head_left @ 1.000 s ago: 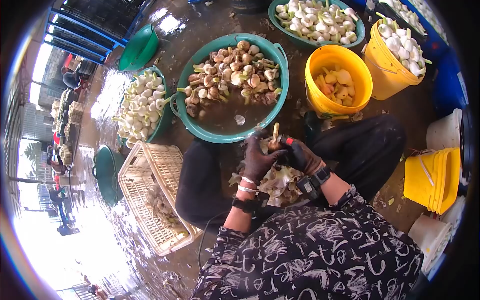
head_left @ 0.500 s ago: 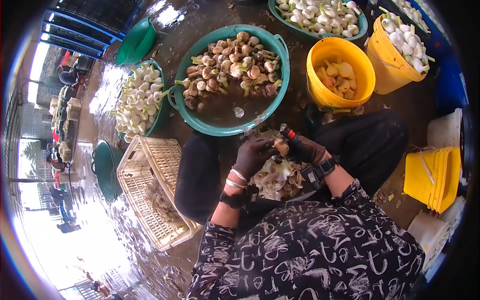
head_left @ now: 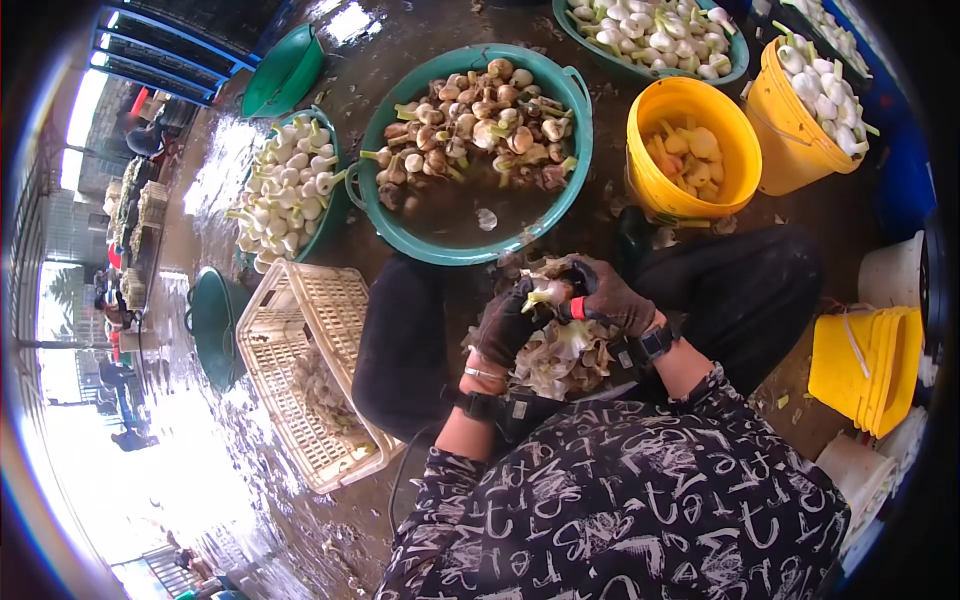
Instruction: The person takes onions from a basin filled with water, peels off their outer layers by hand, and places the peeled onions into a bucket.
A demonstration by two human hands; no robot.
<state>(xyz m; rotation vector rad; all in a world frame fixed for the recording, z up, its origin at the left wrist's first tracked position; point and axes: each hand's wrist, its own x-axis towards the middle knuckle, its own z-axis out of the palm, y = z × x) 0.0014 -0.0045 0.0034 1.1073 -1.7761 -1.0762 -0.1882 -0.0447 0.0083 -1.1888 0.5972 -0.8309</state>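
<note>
Both hands wear dark gloves and meet over my lap. My left hand [head_left: 508, 322] is closed around a garlic bulb [head_left: 548, 294], whose pale green stem end points toward it. My right hand [head_left: 612, 298] is closed at the bulb's other side, with a red band on a finger or on something held there; I cannot make out which. Below the hands lies a heap of loose papery skins [head_left: 565, 362]. Just ahead, a green tub [head_left: 455, 252] holds brownish, unpeeled bulbs [head_left: 480, 115] above murky water.
A yellow bucket [head_left: 745, 190] with peeled pieces stands right of the tub, beside another yellow bucket [head_left: 765, 140] of white bulbs. A white crate [head_left: 300, 400] lies at left, near a green basin [head_left: 215, 330]. Stacked yellow buckets [head_left: 868, 370] are at right. People sit far left.
The bulb has turned so its stem end now faces my left hand. My right hand has rolled over the bulb. The whole view has shifted slightly.
</note>
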